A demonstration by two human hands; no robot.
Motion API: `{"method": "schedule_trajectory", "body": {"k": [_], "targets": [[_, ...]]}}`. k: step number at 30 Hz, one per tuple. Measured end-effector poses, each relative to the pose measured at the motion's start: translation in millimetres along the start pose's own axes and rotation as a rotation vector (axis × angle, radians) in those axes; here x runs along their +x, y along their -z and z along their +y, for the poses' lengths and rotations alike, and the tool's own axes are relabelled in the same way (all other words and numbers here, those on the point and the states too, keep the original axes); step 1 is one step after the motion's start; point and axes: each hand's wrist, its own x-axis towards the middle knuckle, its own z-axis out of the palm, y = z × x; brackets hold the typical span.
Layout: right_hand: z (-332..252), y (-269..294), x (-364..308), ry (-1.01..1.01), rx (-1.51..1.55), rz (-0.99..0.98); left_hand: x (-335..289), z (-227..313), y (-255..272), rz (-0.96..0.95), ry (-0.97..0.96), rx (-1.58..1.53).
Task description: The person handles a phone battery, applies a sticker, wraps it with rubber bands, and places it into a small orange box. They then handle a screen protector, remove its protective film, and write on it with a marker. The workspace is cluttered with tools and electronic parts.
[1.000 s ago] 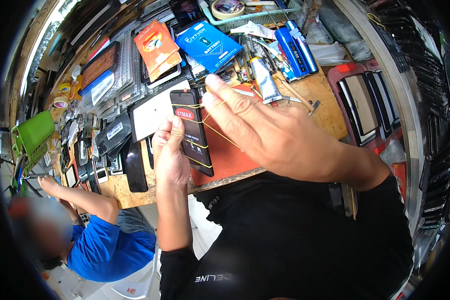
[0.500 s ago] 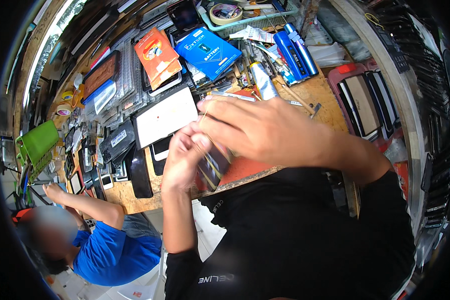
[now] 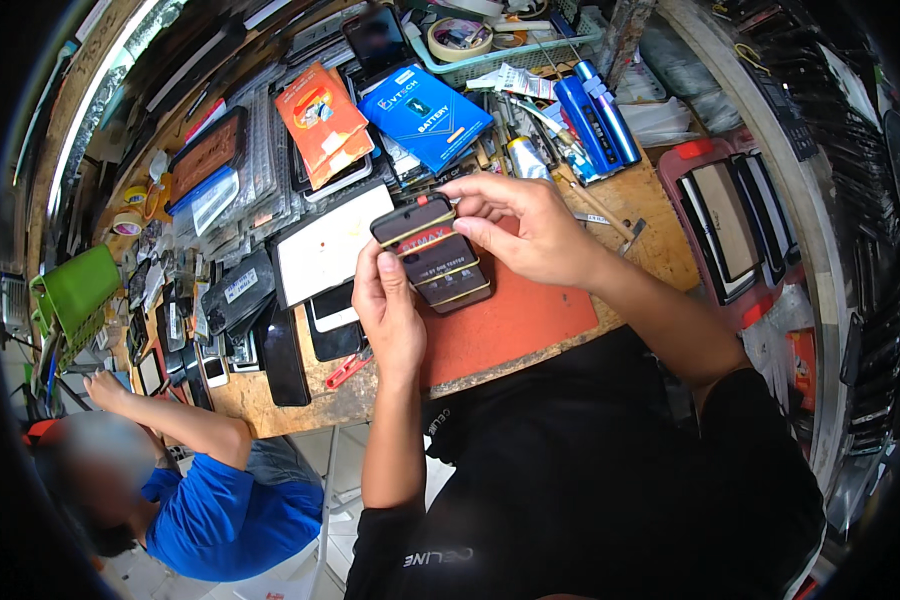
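Observation:
A dark smartphone [image 3: 452,290] is held over the red mat, its screen facing up and tilted. Several yellow rubber bands [image 3: 432,234] run across it. My left hand [image 3: 394,325] grips the phone's left edge, with the thumb along the side. At the upper right edge, my right hand [image 3: 535,232] has its fingers curled and its thumb on the phone's rim by the bands. Whether those fingertips also pinch a band is hidden. Beneath lies the red mat [image 3: 540,315]. A small red tool [image 3: 348,368] rests beside my left wrist.
A white-topped flat panel [image 3: 335,240], several phones and an orange packet [image 3: 322,125] crowd the left of the bench. Behind are a blue box [image 3: 425,115], a tube and blue cylinders [image 3: 590,120]. A hammer [image 3: 610,215] lies right. A co-worker in blue [image 3: 235,510] sits at lower left.
The phone has turned from a steep tilt to face upward. My right hand has drawn back to its right edge from over it, uncovering the bands, the mat and the red tool.

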Motion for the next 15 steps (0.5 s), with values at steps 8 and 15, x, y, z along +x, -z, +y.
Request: {"method": "schedule_trajectory", "body": {"k": [8, 15], "targets": [[4, 4, 3, 0.009, -0.143, -0.050, 3, 18, 19, -0.175, 0.108, 0.300], [-11, 8, 13, 0.180, -0.271, -0.026, 15, 45, 16, -0.113, -0.154, 0.540]]}}
